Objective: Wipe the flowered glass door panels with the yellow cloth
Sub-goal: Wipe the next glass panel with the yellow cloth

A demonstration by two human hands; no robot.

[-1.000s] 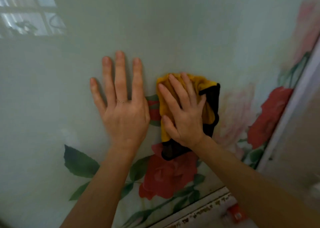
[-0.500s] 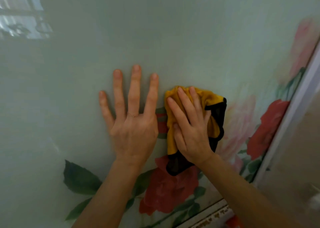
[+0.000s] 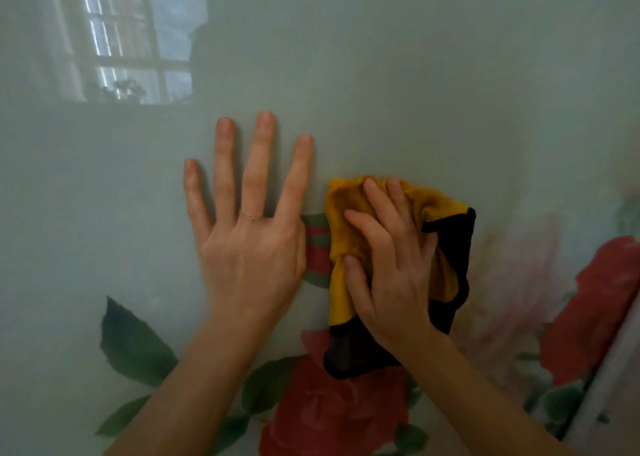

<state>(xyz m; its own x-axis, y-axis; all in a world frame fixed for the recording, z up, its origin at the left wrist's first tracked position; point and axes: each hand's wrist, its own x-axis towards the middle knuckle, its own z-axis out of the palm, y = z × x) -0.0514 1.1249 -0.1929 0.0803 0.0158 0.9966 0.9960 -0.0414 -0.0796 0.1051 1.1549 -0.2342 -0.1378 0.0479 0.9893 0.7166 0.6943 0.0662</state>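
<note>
Yellow-black cloth [image 3: 349, 248], red-rose green panel [image 3: 381, 75]

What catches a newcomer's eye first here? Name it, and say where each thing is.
The yellow cloth with its black edge stands out most, right of centre; the right hand holds it bunched against the flowered glass door panel. Just left of it the left hand lies flat on the glass, fingers spread. A red rose is printed below the cloth, and a window is reflected at upper left.

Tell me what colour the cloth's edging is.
Black, bordering the yellow cloth; the head view shows it best, beside and below the right hand.
</note>
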